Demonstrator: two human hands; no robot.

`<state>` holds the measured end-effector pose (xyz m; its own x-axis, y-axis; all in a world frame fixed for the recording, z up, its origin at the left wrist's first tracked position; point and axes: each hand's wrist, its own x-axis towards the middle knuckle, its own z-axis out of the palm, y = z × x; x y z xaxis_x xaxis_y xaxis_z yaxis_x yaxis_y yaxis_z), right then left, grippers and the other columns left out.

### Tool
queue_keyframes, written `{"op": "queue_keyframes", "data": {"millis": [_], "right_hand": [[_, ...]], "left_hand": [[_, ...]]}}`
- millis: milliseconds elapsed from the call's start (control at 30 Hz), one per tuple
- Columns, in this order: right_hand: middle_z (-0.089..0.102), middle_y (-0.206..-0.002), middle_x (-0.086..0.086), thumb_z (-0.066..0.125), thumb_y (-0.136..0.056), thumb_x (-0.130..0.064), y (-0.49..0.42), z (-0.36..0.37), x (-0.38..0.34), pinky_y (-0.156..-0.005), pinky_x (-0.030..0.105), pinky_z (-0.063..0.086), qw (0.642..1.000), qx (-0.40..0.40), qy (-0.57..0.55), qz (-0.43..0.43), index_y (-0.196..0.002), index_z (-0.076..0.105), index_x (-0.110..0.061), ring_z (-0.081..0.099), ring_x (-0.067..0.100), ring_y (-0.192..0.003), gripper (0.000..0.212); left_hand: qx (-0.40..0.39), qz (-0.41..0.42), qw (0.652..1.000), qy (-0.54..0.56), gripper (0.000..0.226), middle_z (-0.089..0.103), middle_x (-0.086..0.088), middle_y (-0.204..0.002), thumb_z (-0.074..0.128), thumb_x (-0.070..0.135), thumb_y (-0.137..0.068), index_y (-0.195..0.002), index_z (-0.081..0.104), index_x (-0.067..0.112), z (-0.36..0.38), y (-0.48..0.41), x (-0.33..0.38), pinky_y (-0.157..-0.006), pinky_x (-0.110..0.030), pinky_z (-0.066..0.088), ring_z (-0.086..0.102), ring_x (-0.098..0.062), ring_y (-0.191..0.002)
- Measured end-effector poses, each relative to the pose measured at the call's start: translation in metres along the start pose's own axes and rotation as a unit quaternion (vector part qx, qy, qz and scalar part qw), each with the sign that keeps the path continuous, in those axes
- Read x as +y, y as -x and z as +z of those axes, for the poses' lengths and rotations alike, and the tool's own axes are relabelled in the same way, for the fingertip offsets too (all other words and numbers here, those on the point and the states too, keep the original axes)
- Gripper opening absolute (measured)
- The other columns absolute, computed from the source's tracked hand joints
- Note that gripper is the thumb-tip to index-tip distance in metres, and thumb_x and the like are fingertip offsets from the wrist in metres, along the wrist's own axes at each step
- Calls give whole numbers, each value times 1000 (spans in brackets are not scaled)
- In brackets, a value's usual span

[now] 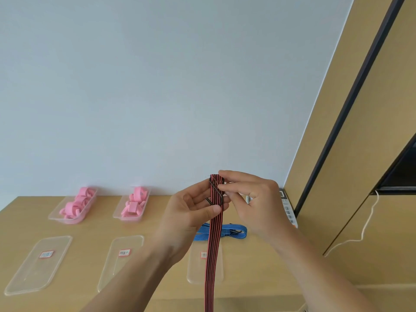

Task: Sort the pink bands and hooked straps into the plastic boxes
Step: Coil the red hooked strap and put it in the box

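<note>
Red strap (212, 255) | vertical, hook (216, 188) up | left hand (191, 212) + right hand (254, 203) pinch

Both hands, left (193, 210) and right (252, 199), pinch a red strap (212, 244) (dark hook (216, 192) at top).

Bare surface (101, 228) runs as a wide strip between the near row, the left lid (38, 264), middle lid (121, 262) and right lid (198, 274), and the left box (51, 216) and right box (116, 216) at the far edge against the wall (157, 86), with narrower lanes between neighbours. The left hand (193, 210) and right hand (254, 203) hold the red-and-black strap (212, 244) raised, so it hangs across the right lid and blocks that path, with the blue strap (234, 230) lying just behind. At the far right corner a calculator (288, 210) and the wooden panel (337, 154) close the side.
</note>
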<state>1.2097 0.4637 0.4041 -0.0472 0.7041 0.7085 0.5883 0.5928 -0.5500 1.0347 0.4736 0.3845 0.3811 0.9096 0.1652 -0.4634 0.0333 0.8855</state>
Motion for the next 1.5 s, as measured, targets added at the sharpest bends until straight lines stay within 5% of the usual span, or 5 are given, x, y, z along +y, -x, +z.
{"op": "queue_keyframes", "data": {"millis": [233,433,767,1067,1500], "right_hand": [[70,-106,-14,72,-85,-8,-8,-2,1,-80,25,55,984,-82,-70,141,-121,69,-27,64,7,-100,41],[69,-100,-10,75,-82,-11,-21,-10,2,-81,39,56,974,-139,-59,170,-105,70,-29,63,11,-96,29],[71,-91,-11,71,-76,8,-18,-1,-7,-78,32,57,987,-60,-92,113,-98,70,-20,66,15,-86,35],[69,-87,-7,76,-75,5,-5,6,-2,-74,39,54,1000,-1,-8,2,-93,70,-13,66,16,-81,26],[71,-87,4,84,-66,11,17,11,10,-71,29,53,986,49,100,-126,-74,73,-2,66,19,-81,19]], "left_hand": [[-14,6,999,-33,60,71,-12,-135,61,-14,-79,-134,67,10,2,-7,-3,-98,-30,57,70,-29,-123],[42,-24,998,-47,55,79,-19,-111,63,-22,-83,-129,57,7,0,-9,-5,-91,-37,63,77,-37,-103],[130,-79,983,-99,10,79,-21,-94,65,2,-99,-102,74,-2,4,-5,-14,-72,-33,64,79,-33,-83],[196,-120,963,-142,28,79,-17,-83,73,24,-96,-88,77,-2,7,-2,-14,-60,-28,60,77,-26,-71],[124,-133,983,-9,35,79,-11,-95,52,14,-99,-91,85,13,9,-10,-8,-71,-30,62,75,-22,-81]]}}
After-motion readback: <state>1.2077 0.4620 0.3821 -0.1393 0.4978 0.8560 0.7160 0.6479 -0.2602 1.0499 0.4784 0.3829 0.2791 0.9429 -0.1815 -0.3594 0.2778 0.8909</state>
